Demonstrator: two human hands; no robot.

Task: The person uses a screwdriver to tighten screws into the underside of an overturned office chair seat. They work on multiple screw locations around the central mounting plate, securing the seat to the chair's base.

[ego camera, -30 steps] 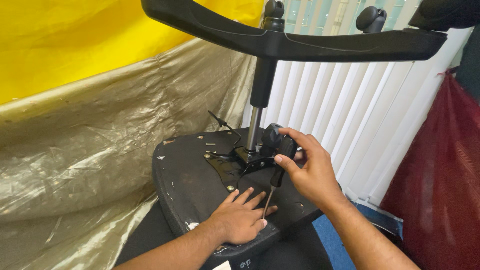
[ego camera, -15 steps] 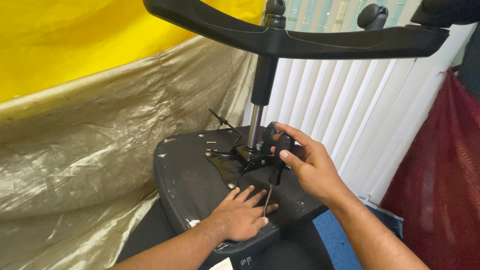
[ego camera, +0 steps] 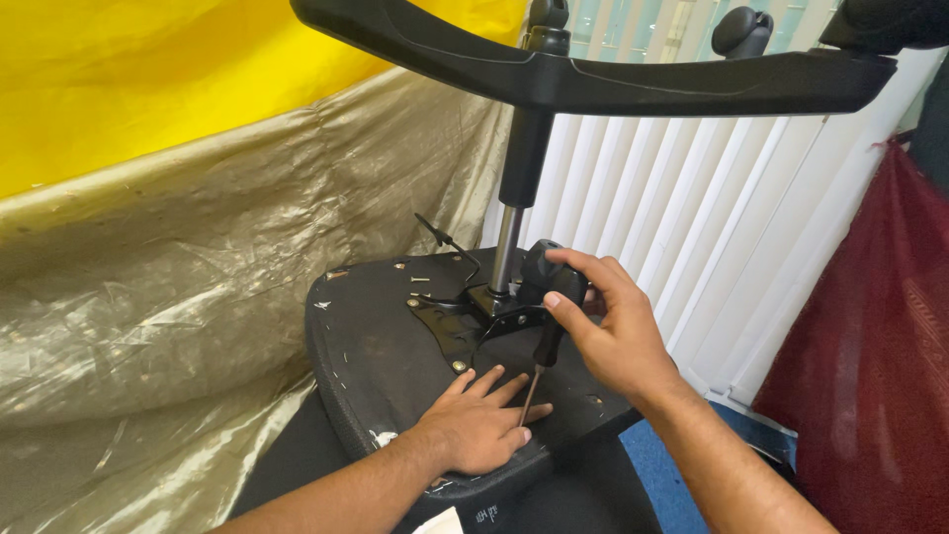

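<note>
**Hands on an upturned office chair**

A small white label (ego camera: 442, 521) shows at the seat's near edge. The left hand (ego camera: 481, 425) lies flat, fingers spread, on the black underside of the chair seat (ego camera: 381, 361), holding nothing. The right hand (ego camera: 605, 331) is curled around a dark-handled screwdriver (ego camera: 543, 326), blade pointing down beside the metal column (ego camera: 507, 247).

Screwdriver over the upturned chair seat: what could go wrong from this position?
1. The screwdriver tip points down right beside the left hand lying flat on the seat underside; a slip could jab its fingers.
2. The right hand grips the handle high, so the tip may wander.
</note>
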